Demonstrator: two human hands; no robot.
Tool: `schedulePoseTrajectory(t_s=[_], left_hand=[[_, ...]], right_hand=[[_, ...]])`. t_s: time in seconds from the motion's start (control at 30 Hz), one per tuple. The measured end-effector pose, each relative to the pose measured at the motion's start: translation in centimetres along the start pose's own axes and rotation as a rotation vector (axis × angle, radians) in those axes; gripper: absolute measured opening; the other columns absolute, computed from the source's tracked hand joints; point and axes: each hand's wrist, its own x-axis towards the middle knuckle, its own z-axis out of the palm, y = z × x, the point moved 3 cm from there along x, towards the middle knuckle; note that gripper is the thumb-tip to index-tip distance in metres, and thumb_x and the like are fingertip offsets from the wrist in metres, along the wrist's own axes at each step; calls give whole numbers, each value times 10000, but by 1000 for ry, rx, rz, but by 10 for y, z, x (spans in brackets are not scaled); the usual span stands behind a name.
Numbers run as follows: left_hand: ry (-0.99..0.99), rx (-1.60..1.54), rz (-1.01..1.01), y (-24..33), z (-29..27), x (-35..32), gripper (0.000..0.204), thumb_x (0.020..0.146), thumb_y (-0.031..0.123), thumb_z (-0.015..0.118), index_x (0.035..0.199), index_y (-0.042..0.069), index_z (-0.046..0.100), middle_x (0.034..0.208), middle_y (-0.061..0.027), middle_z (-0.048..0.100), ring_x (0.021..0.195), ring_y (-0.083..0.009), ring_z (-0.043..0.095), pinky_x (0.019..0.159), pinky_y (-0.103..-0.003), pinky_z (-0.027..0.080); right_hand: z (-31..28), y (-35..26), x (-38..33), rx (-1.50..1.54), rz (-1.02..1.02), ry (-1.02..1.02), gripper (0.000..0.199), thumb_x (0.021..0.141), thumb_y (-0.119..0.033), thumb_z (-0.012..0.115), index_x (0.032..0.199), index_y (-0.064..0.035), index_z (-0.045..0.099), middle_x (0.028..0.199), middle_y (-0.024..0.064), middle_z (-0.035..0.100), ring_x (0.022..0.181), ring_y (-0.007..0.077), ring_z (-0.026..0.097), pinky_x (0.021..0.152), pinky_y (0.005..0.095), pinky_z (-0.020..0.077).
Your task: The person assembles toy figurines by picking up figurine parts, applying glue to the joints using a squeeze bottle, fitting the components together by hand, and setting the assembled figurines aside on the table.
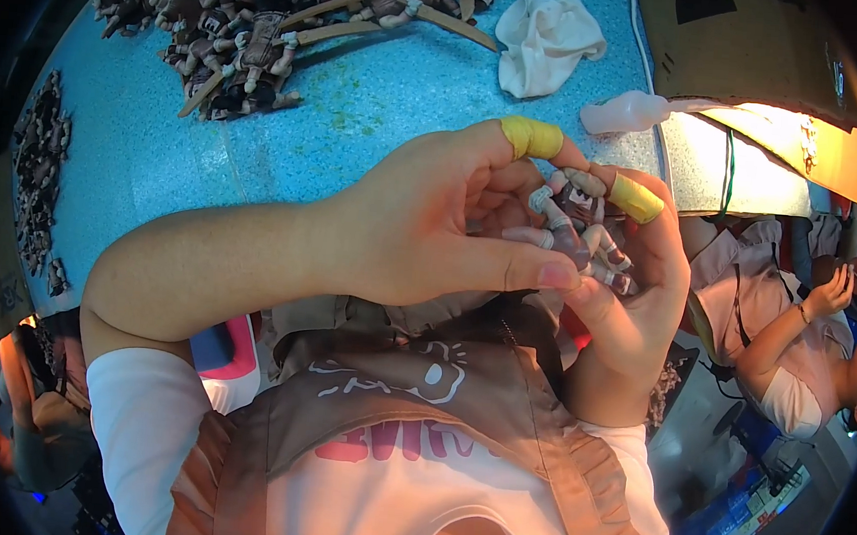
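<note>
Between my two hands is a small figurine [576,218] in brown, cream and pinkish tones, with its limbs bent. My left hand [422,217] grips it from the left, thumb stretched along its lower part and index finger near its head. My right hand [652,273] closes on it from the right, with the thumb below and a finger by the head. Yellow tape wraps a finger of each hand. The fingers partly cover the figurine, and its far side is hidden.
A big pile of similar figurines with flat wooden sticks [236,35] lies on the blue table [357,153]; more figurines [40,171] line the left edge. At the back right are a white cloth [546,42], a translucent bottle [626,113] and a cardboard box [752,52]. Another person [777,322] sits at right.
</note>
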Motion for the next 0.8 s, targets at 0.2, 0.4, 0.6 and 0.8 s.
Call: schedulePoseTrajectory(t_s=[0.2,0.4,0.6,0.8], left_hand=[[-22,-22,53,-4,2,-2,640,811,8,645,1327,22,269,1292,-155,439,1150,-193,483,942,-323,434],[-91,307,256,0,-4,1,652,814,2,632,1344,48,256,1318,-143,407,1181,-199,455,920,-308,432],[-43,17,159,-1,2,1,639,847,32,577,1374,57,217,1271,-112,437,1138,-166,468,904,-289,414],[-63,-192,86,-3,-2,3,581,856,30,506,1366,44,227,1231,-95,466,1095,-138,477,918,-288,401]], right_hand=[[-5,-3,0,-203,-140,-45,618,663,-195,797,1125,90,500,1109,160,490,997,237,555,847,324,464],[20,-13,-2,358,-14,203,587,675,-111,777,1147,88,490,1155,175,485,1018,239,547,868,331,456],[2,-7,-2,-421,-282,5,479,656,24,729,1095,75,544,1104,177,516,940,242,579,775,313,494],[15,-13,1,-709,-466,-10,449,598,65,723,1033,45,609,1049,163,524,856,236,601,694,296,515]])
